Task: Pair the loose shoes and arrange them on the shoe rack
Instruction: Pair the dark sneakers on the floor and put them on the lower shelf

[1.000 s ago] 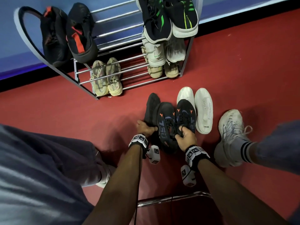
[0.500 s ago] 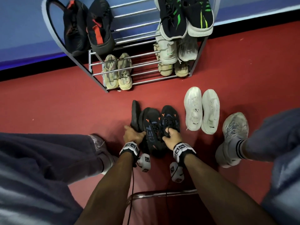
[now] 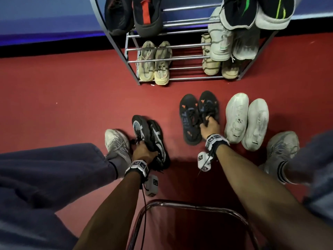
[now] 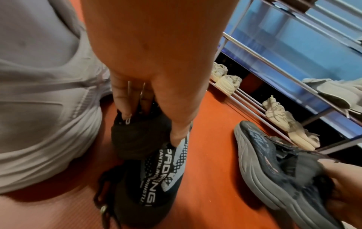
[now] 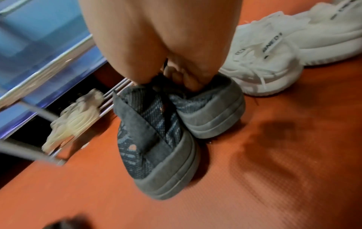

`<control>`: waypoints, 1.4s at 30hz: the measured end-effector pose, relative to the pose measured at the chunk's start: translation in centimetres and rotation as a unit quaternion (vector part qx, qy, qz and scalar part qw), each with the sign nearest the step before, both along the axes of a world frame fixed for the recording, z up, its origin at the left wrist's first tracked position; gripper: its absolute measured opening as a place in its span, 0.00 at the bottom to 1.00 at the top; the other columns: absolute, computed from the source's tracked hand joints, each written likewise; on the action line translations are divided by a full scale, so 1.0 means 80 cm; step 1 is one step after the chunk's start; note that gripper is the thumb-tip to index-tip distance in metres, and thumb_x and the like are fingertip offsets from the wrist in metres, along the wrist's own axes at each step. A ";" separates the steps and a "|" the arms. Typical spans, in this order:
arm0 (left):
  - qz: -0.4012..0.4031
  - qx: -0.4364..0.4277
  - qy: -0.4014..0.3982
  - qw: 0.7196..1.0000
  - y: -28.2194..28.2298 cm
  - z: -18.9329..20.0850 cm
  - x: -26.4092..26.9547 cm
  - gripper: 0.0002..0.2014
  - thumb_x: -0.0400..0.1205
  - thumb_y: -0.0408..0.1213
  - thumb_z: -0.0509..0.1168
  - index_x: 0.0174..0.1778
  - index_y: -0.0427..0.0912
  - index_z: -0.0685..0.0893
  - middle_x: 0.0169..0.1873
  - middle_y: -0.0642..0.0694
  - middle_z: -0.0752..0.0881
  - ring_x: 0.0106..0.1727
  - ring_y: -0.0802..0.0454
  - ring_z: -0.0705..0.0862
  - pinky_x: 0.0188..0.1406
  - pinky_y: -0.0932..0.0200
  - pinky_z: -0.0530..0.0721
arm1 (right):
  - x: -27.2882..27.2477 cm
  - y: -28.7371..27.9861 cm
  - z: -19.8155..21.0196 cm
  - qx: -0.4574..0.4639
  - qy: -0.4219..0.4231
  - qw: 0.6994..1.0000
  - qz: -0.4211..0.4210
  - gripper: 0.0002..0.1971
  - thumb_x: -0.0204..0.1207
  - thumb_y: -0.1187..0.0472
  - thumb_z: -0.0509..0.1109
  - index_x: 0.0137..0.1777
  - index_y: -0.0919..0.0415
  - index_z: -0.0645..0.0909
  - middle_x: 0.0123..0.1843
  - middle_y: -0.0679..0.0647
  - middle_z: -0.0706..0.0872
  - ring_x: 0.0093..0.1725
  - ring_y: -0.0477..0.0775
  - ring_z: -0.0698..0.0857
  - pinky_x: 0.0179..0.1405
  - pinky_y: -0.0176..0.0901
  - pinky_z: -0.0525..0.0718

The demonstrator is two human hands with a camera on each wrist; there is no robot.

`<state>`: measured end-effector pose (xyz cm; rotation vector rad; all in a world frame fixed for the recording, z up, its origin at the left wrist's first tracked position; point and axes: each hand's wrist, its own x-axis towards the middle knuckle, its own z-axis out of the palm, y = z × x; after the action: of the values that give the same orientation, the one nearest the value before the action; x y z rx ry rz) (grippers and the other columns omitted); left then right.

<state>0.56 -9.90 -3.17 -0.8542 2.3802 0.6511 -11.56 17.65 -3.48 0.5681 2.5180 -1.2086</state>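
Note:
My left hand [image 3: 144, 150] grips a pair of black-and-white patterned sneakers [image 3: 151, 139] by their heel collars, low over the red floor at my left foot. The left wrist view has my fingers [image 4: 125, 99] tucked into the collars of those sneakers [image 4: 156, 170]. My right hand [image 3: 210, 126] holds a dark grey pair with orange marks [image 3: 194, 116] by the collars, just left of a white pair [image 3: 246, 121] on the floor. In the right wrist view the dark pair [image 5: 166, 131] hangs heels-down from my fingers [image 5: 188, 77]. The metal shoe rack [image 3: 180, 60] stands ahead.
The rack carries beige pairs [image 3: 155, 64] on the bottom bars, pale green-grey shoes [image 3: 227, 44] at the right, dark pairs on top. My own grey sneakers [image 3: 117, 143] [image 3: 281, 148] flank the hands. A chrome chair frame [image 3: 189, 206] lies near me. A blue wall backs the rack.
My left hand has carried the black-and-white pair off to the left, away from the dark grey pair. My right hand has shifted right and forward with the dark pair, beside the white shoes.

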 end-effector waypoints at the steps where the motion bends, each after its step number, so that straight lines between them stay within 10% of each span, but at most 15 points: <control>1: -0.021 -0.002 0.005 1.000 0.003 -0.002 -0.002 0.38 0.65 0.59 0.77 0.67 0.44 0.76 0.62 0.43 0.84 0.60 0.39 0.85 0.58 0.50 0.86 | -0.007 0.008 -0.003 -0.006 -0.014 1.000 -0.025 0.10 0.76 0.66 0.69 0.57 0.63 0.82 0.56 0.62 0.89 0.55 0.61 0.87 0.53 0.42 0.78; 7: -0.112 -0.031 -0.011 0.993 0.016 -0.001 -0.016 0.29 0.72 0.55 0.75 0.64 0.42 0.81 0.58 0.39 0.85 0.57 0.37 0.87 0.56 0.49 0.87 | -0.003 0.033 -0.026 -0.021 -0.105 0.987 -0.123 0.05 0.77 0.61 0.69 0.50 0.60 0.78 0.56 0.66 0.87 0.51 0.65 0.85 0.59 0.55 0.83; 10: -0.086 -0.022 0.003 0.996 0.017 -0.004 -0.012 0.29 0.73 0.54 0.74 0.64 0.42 0.76 0.56 0.39 0.86 0.57 0.36 0.87 0.55 0.47 0.86 | 0.025 0.011 -0.011 0.069 -0.034 0.991 -0.113 0.18 0.77 0.55 0.69 0.63 0.61 0.73 0.61 0.64 0.82 0.59 0.67 0.83 0.57 0.54 0.83; 15: -0.029 -0.032 0.046 0.998 0.020 -0.007 0.011 0.24 0.83 0.58 0.64 0.60 0.39 0.73 0.54 0.33 0.89 0.57 0.32 0.87 0.54 0.46 0.83 | 0.093 -0.064 0.002 0.108 0.101 0.988 -0.040 0.12 0.68 0.60 0.72 0.48 0.58 0.73 0.49 0.60 0.80 0.50 0.64 0.81 0.46 0.55 0.81; 19: -0.009 -0.007 0.041 0.999 0.015 -0.006 0.018 0.23 0.83 0.58 0.64 0.59 0.40 0.77 0.55 0.35 0.89 0.59 0.35 0.87 0.56 0.49 0.83 | 0.142 -0.126 -0.039 -0.027 -0.077 0.987 0.139 0.09 0.70 0.61 0.75 0.48 0.61 0.81 0.44 0.57 0.87 0.44 0.58 0.85 0.49 0.54 0.85; 25: 0.077 0.070 0.080 0.991 0.001 -0.004 0.025 0.11 0.81 0.46 0.72 0.50 0.41 0.89 0.48 0.39 0.92 0.53 0.42 0.89 0.51 0.59 0.83 | 0.160 -0.157 -0.076 -0.048 -0.258 0.947 0.185 0.43 0.59 0.34 0.77 0.70 0.58 0.75 0.66 0.57 0.82 0.64 0.60 0.83 0.65 0.51 0.81; 31: 0.105 0.047 0.142 0.983 -0.010 -0.004 0.039 0.06 0.80 0.35 0.71 0.48 0.40 0.92 0.51 0.38 0.88 0.54 0.44 0.85 0.53 0.62 0.83 | 0.130 -0.149 -0.053 -0.077 -0.315 0.926 0.194 0.19 0.65 0.44 0.83 0.43 0.55 0.79 0.43 0.53 0.87 0.39 0.49 0.85 0.44 0.48 0.87; 37: 0.253 0.047 0.069 0.964 -0.029 -0.020 0.053 0.46 0.68 0.50 0.83 0.73 0.30 0.67 0.69 0.33 0.78 0.72 0.36 0.78 0.74 0.49 0.76 | 0.134 -0.165 -0.045 -0.098 -0.326 0.921 0.187 0.14 0.71 0.55 0.80 0.47 0.58 0.77 0.32 0.53 0.80 0.29 0.47 0.77 0.27 0.37 0.78; 42: 0.312 0.271 0.051 0.909 -0.039 -0.018 0.047 0.22 0.73 0.38 0.82 0.60 0.31 0.88 0.56 0.36 0.91 0.55 0.42 0.91 0.62 0.48 0.87 | 0.137 -0.171 -0.039 -0.096 -0.374 0.908 0.161 0.20 0.57 0.42 0.77 0.40 0.51 0.75 0.32 0.49 0.74 0.27 0.48 0.69 0.24 0.37 0.70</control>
<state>4.33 -13.04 -4.58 -1.3340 1.8105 1.5481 -0.58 3.99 -6.57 0.4291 1.7336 -0.8724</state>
